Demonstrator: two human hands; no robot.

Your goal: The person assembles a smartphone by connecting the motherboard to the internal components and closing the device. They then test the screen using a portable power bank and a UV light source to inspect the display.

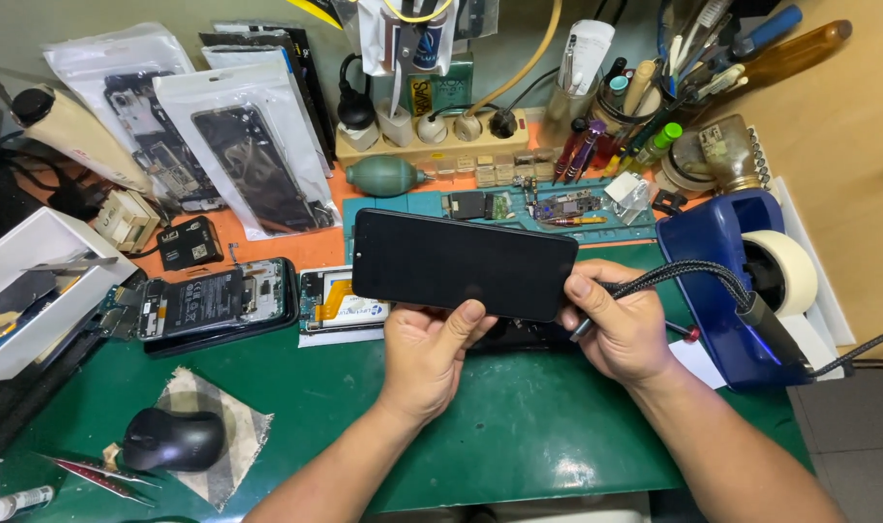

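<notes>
Phone (464, 263), screen dark, sits gripped between my hands: left hand (428, 351) clasps its lower edge, right hand (623, 329) pinches the braided cable (688, 276) at its end, above the green bench (519, 426); opened phone (218, 302) lies left.

A dark, blank rectangular phone screen (464, 263) is sitting centre; clear plastic packages (252, 150) holding black phone parts are lying upper left.

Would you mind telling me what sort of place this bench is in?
Most likely a phone repair shop. An opened phone lies with its insides exposed on the green mat, bagged spare parts lean behind, and a cup of tools stands by.
</notes>
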